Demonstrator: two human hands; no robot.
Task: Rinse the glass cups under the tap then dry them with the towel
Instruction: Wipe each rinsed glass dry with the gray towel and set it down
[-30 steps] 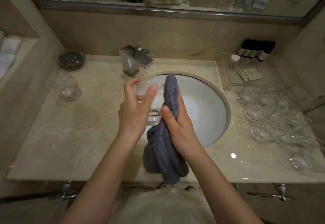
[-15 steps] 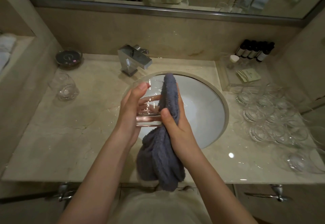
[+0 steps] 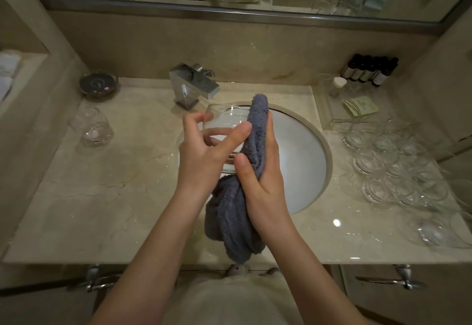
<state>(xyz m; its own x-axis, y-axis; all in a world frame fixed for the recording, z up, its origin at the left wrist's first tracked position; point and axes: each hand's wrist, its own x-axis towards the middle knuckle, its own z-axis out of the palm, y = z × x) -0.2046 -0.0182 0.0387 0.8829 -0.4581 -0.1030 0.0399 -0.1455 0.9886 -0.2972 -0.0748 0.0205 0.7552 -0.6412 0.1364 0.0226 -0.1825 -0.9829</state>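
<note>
Since a moment ago the glass cup [image 3: 224, 130] has turned in the left hand [image 3: 204, 156]: half a second back the fingers wrapped its side with the cup lying more on its flank, and now the rim tips up toward the far side, just near of the tap [image 3: 194, 85], with the forefinger laid across the near wall and the other fingertips pinching the left of the rim. The grey towel [image 3: 252, 130] has stayed on the cup's right side throughout. I read this as the drying step well under way on this cup, the turning meant to bring fresh wet glass against the cloth.

The left grip is a loose pinch around the cup, fingers curled. The right hand [image 3: 263, 179] has its grip pressed together on the towel, thumb on the near face and fingers behind, the towel's tail hanging down over the near edge of the table [image 3: 76, 209]. Both hands sit over the left half of the sink [image 3: 304, 161].

A single glass [image 3: 93, 126] stands on the left of the table; a cluster of glass cups [image 3: 398, 163] crowds the right.
</note>
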